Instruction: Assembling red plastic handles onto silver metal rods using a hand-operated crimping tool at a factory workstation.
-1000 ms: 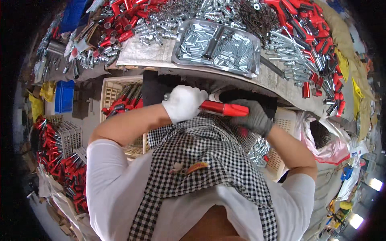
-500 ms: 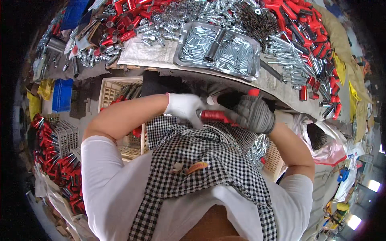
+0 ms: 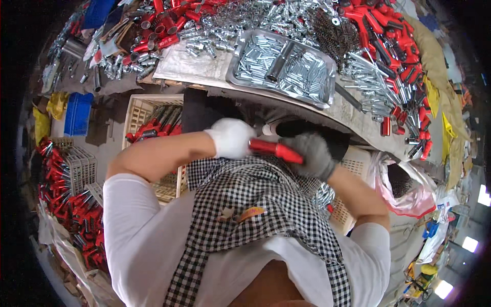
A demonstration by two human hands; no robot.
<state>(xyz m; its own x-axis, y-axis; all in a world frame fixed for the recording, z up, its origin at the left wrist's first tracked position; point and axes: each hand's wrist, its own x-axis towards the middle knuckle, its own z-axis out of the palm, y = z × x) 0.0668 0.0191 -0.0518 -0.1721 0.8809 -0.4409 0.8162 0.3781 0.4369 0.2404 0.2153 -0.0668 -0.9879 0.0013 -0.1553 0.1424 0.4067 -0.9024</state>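
Observation:
In front of my apron, a red hand tool [image 3: 276, 150] with a barrel-like body lies crosswise between my two hands. My left hand [image 3: 231, 137], in a white glove, is closed around its left end. At the other end my right hand [image 3: 313, 153], in a grey glove and smeared by motion, grips the red part; its fingers are partly hidden. Beyond them on the bench, a metal tray [image 3: 232, 78] holds many silver pins, with a dark metal tube [image 3: 280, 61] lying across them.
Red tool bodies [image 3: 376, 23], dark springs [image 3: 335, 33] and silver fittings [image 3: 204, 38] crowd the bench. Below its edge, a cream crate [image 3: 130, 110] with red tools stands at left, and a white sack [image 3: 409, 197] at right. More red tools [image 3: 76, 215] are piled far left.
The red tool has shifted slightly left and tilts down to the right. My left hand has also drawn a little left, and both hands still hold the tool.

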